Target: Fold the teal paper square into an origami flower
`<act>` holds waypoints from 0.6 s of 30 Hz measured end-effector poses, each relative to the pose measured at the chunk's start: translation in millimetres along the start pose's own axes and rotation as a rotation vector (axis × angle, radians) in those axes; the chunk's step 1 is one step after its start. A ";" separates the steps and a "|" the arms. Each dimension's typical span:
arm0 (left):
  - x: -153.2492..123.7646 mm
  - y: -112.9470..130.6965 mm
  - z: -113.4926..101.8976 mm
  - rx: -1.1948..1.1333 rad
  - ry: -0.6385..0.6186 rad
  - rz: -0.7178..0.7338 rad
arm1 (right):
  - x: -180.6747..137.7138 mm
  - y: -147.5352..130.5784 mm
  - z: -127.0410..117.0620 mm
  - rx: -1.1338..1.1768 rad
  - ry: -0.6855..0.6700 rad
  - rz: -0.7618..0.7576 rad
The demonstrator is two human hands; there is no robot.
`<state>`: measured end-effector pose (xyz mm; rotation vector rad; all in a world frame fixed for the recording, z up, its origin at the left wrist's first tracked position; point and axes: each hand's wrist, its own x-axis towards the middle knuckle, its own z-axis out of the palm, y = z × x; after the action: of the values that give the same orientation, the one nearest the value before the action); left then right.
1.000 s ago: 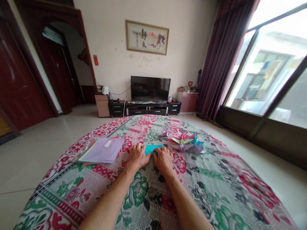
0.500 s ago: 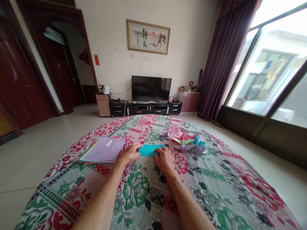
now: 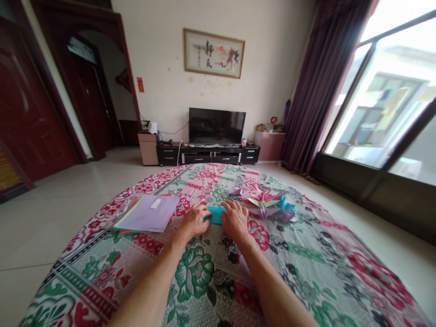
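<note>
A folded teal paper (image 3: 215, 214) lies on the floral tablecloth (image 3: 211, 272) in front of me. My left hand (image 3: 193, 221) rests on its left end with fingers curled over the edge. My right hand (image 3: 235, 220) lies on its right part, fingers pressed down, covering much of it. Only a small strip of teal shows between the two hands.
A stack of coloured paper sheets (image 3: 148, 212) with a lilac one on top lies to the left. A pile of folded paper shapes (image 3: 269, 203) sits to the right. Beyond the round table are a tiled floor, a TV stand (image 3: 213, 153) and a large window.
Both hands have closed in over the teal paper, which now shows as a shorter strip. The right hand moved forward on top of it; the left came back onto its left end.
</note>
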<state>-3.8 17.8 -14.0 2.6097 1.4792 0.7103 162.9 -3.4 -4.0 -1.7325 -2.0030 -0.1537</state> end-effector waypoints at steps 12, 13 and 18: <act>2.0 -6.7 13.1 -0.088 0.197 -0.139 | 15.4 15.2 -7.8 0.125 -0.167 0.122; 2.9 -6.5 12.5 -0.100 0.239 -0.158 | 15.0 16.4 -9.2 0.154 -0.146 0.117; 6.7 -1.6 3.2 -0.129 0.356 -0.237 | 13.0 15.5 -15.9 0.223 -0.017 0.047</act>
<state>-0.8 24.8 -14.9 2.2461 1.7238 1.2402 181.2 5.0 11.9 -1.6418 -1.9091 0.0974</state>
